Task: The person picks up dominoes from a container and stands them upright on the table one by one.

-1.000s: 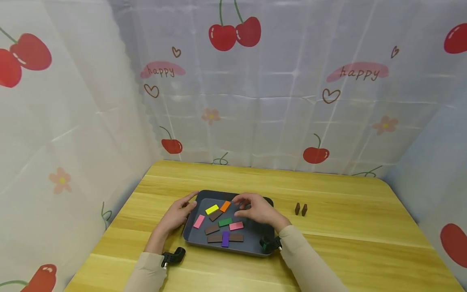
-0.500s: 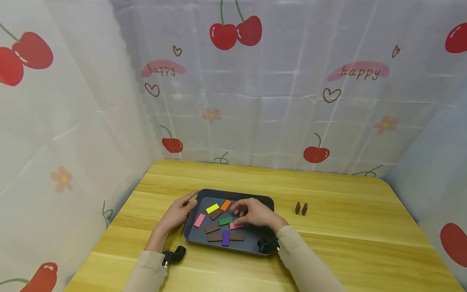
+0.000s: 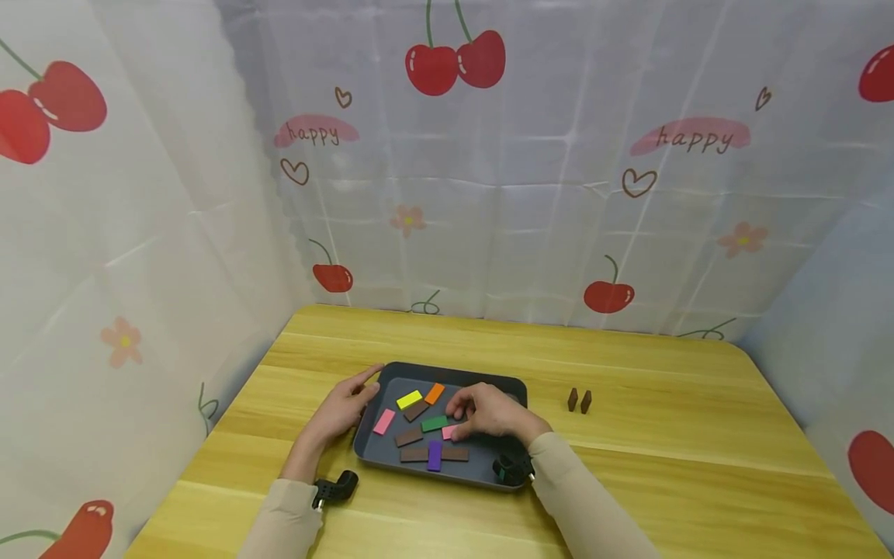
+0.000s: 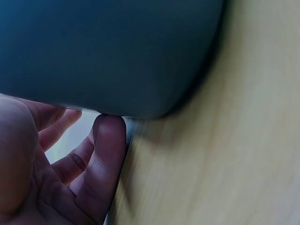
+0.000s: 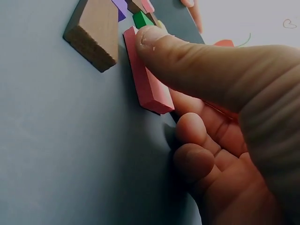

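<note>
A dark grey tray (image 3: pixel 482 475) lies on the table with several coloured and brown blocks in it. At its left side my left hand (image 3: pixel 344 407) grips the rim; in the left wrist view, fingers (image 4: pixel 108 145) press against the tray's wall (image 4: pixel 108 61). My right hand (image 3: pixel 489 411) reaches into the tray. Its thumb lies on a pink block (image 5: pixel 150 91) and curled fingers (image 5: pixel 192 129) are at the block's far side, pinching it. Close by are a green block (image 3: pixel 434 423), a purple block (image 3: pixel 434 456) and a brown block (image 5: pixel 96 35).
Two brown blocks (image 3: pixel 573 400) stand upright on the wooden table (image 3: pixel 663 466) right of the tray. In the tray's left part lie a yellow block (image 3: pixel 409 400), an orange block (image 3: pixel 434 394) and another pink block (image 3: pixel 384 421). A printed curtain (image 3: pixel 524 194) encloses the table.
My right hand has come down and nearer to me, from above the tray's back part onto the pink block. The left hand stays at the rim.
</note>
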A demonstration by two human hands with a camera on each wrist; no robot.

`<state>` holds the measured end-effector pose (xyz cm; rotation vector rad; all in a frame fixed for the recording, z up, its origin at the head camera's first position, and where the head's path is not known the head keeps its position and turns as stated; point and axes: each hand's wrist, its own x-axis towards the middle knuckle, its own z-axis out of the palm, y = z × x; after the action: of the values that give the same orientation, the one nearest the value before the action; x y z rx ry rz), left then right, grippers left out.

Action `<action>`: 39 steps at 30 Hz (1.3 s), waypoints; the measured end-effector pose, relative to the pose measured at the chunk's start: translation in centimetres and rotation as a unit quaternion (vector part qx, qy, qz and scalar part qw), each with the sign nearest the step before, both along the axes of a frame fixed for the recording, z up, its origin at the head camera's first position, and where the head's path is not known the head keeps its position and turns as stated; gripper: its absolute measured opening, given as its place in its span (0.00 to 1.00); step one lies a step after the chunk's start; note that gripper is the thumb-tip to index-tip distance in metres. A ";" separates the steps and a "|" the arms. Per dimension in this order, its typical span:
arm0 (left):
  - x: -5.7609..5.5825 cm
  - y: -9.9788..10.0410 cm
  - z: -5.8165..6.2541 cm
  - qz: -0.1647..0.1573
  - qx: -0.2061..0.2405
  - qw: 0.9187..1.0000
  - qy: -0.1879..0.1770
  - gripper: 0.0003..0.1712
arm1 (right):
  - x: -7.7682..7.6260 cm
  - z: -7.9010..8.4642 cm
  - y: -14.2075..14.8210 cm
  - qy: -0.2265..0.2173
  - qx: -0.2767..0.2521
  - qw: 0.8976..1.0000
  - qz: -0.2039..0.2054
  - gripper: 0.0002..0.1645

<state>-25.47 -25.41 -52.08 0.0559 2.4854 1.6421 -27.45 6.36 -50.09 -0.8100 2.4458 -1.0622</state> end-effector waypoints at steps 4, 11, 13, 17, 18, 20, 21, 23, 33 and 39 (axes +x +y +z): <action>0.0 0.0 -0.1 0.001 0.000 1.000 -0.003 0.26 | 0.0 -0.2 -0.1 0.002 0.003 1.000 0.001 0.16; 0.0 0.0 -0.1 0.003 0.005 1.000 -0.005 0.26 | 0.0 -0.2 -0.1 0.006 0.011 1.000 -0.001 0.15; 0.0 0.0 -0.1 0.003 0.004 1.000 -0.005 0.26 | 0.0 -0.1 -0.2 0.007 0.013 1.000 0.000 0.15; 0.0 0.1 0.1 0.003 0.000 1.000 -0.005 0.26 | 0.0 0.0 -0.1 0.013 0.016 1.000 0.007 0.13; 0.0 0.1 0.1 0.003 -0.001 1.000 -0.004 0.26 | 0.0 0.0 -0.1 0.014 0.016 1.000 0.009 0.12; 0.0 0.1 0.2 0.002 -0.002 1.000 -0.003 0.26 | 0.0 0.0 -0.1 0.017 0.017 1.000 0.014 0.11; 0.0 0.1 0.2 0.002 -0.003 1.000 -0.002 0.26 | 0.0 0.0 -0.1 0.018 0.017 1.000 0.015 0.10; 0.1 0.1 0.2 0.003 -0.002 1.000 -0.004 0.26 | 0.1 0.0 -0.1 0.018 0.017 1.000 0.017 0.09; 0.1 0.1 -0.1 0.003 0.004 1.000 -0.008 0.26 | -0.1 -0.3 -0.1 0.045 0.032 0.998 0.020 0.09; 0.0 0.0 -0.1 0.002 0.009 1.000 -0.008 0.26 | -0.1 -0.3 -0.1 0.056 0.033 0.998 0.024 0.09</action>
<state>-25.42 -25.37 -52.17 0.0391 2.4618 1.6591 -27.51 6.27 -50.39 -0.9258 2.5259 -0.9383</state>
